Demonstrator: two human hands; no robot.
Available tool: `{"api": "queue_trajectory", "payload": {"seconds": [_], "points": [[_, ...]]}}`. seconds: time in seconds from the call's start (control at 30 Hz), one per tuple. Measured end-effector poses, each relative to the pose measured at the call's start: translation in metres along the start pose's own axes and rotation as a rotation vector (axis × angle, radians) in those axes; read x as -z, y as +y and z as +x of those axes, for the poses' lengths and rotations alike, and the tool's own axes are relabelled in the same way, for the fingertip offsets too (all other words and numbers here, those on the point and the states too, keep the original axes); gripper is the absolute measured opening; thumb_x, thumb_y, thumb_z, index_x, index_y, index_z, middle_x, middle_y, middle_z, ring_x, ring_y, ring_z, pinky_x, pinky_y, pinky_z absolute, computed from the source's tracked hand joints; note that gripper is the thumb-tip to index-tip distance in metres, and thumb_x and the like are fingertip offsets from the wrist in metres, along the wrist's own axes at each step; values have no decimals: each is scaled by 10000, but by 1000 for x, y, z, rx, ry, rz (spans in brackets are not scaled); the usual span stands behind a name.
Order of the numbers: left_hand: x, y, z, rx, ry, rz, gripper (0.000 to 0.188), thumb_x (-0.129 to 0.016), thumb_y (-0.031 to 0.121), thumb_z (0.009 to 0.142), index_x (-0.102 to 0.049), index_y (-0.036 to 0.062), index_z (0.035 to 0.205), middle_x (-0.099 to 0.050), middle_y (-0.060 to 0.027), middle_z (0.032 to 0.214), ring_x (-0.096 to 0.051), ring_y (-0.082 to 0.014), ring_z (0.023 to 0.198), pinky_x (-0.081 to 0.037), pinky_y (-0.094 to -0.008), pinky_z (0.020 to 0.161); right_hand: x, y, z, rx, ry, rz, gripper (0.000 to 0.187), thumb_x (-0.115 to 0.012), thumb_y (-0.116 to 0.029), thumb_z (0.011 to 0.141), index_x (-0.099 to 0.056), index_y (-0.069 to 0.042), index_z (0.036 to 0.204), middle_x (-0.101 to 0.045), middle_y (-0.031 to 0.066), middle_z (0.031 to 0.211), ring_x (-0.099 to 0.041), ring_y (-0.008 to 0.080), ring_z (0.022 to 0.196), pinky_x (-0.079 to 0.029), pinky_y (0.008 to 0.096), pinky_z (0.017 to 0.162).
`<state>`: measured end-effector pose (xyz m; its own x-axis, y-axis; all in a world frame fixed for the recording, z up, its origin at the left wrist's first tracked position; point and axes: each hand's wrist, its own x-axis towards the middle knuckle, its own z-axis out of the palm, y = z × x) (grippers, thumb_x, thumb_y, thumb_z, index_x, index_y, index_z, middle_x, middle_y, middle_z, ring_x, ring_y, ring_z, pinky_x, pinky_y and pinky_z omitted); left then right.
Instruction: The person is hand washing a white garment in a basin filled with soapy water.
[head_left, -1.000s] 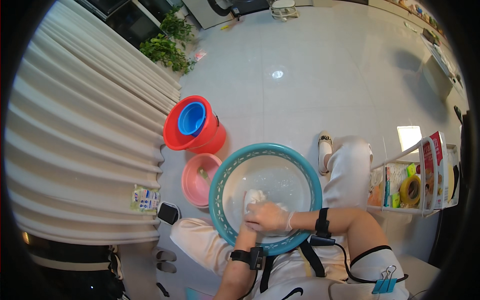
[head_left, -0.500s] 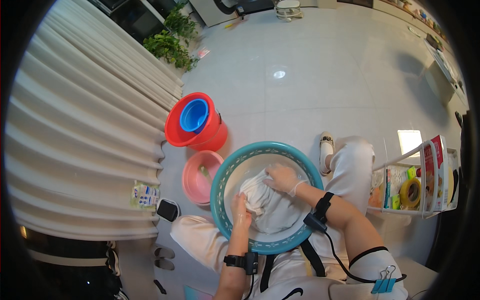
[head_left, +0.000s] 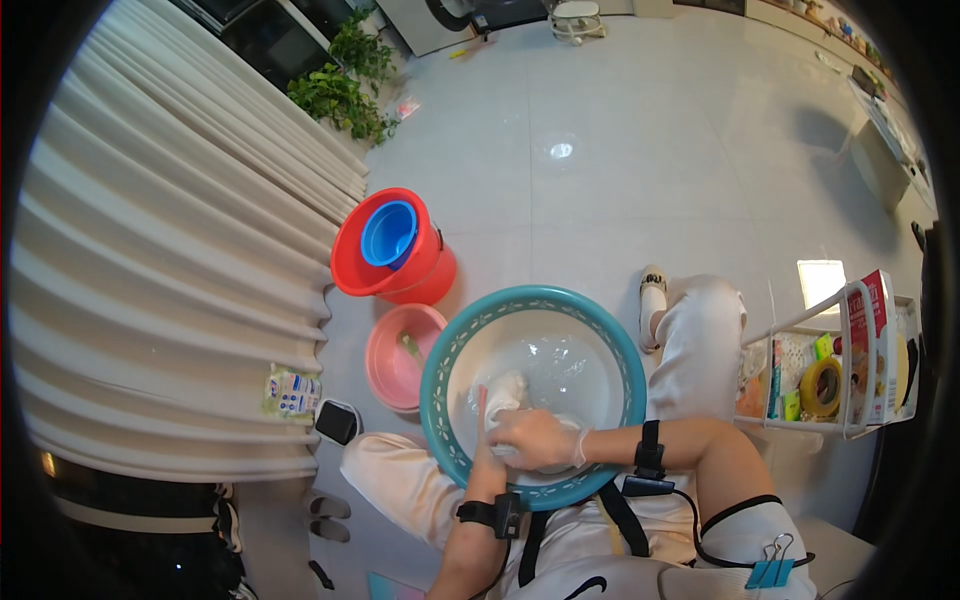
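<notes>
A teal-rimmed basin (head_left: 632,400) with a white inside and water in it stands between my legs. White cloth (head_left: 508,388) is bunched near its left side, partly under water. My right hand (head_left: 538,440) is closed over the bunched cloth, knuckles up, and a thin clear glove seems to cover it. Close against it, my left hand (head_left: 484,425) is seen edge-on at the cloth's left side, gripping it. The right hand and the cloth hide part of the left fingers.
A pink basin (head_left: 372,365) with a greenish item inside sits at the left, beyond it a red bucket (head_left: 435,275) holding a blue basin (head_left: 392,225). A white rack (head_left: 800,425) with tape stands at the right. Curtains (head_left: 180,300) hang along the left.
My right hand has moved left and nearer to me, against my left hand. The cloth, spread across the basin before, is now gathered at the left, baring the water.
</notes>
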<state>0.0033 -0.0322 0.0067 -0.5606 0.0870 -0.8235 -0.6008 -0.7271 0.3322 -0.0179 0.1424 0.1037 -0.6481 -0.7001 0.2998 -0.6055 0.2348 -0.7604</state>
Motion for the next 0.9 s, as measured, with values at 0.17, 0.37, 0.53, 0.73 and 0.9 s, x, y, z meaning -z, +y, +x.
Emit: {"api": "queue_trajectory", "payload": {"seconds": [0.17, 0.37, 0.53, 0.73, 0.9], "points": [[-25, -1, 10, -130, 43, -46, 479, -482, 407, 945, -402, 148, 1339, -505, -115, 1248, -537, -264, 1128, -479, -417, 910, 10, 8, 13, 163, 51, -126, 179, -631, -291, 820, -651, -143, 918, -550, 112, 847, -618, 299, 727, -507, 401, 597], [-46, 12, 1, -187, 10, -36, 445, -438, 427, 965, -531, 95, 1246, -615, -119, 1121, -608, -256, 1044, -512, -409, 877, 28, 35, 26, -105, 100, -238, 228, -618, -326, 834, -650, -132, 949, -613, 118, 896, -637, 313, 820, -515, 419, 663], [-49, 20, -24, -278, -31, 130, 297, -509, 270, 943, -573, 55, 1138, -643, -72, 1022, -636, -180, 909, -540, -352, 763, 35, 79, 29, -465, -69, -245, 291, -618, -345, 838, -654, -134, 1035, -657, 122, 921, -643, 332, 857, -512, 443, 734], [-28, 18, -15, -591, 244, 392, 567, -640, 66, 839, -388, 50, 1347, -518, -119, 1221, -543, -188, 1019, -454, -302, 872, 35, 92, 19, -621, -245, -565, 433, -669, -358, 783, -622, -146, 1157, -627, 184, 1102, -571, 333, 1101, -473, 442, 892], [-30, 8, 5, -266, 154, 244, 865, -607, 393, 880, 1, 343, 1494, -255, -106, 1498, -404, -320, 1277, -360, -521, 998, -11, 109, 10, -554, -225, -70, 634, -716, -310, 724, -536, -114, 1300, -605, 203, 1139, -553, 365, 1114, -442, 385, 965]]}}
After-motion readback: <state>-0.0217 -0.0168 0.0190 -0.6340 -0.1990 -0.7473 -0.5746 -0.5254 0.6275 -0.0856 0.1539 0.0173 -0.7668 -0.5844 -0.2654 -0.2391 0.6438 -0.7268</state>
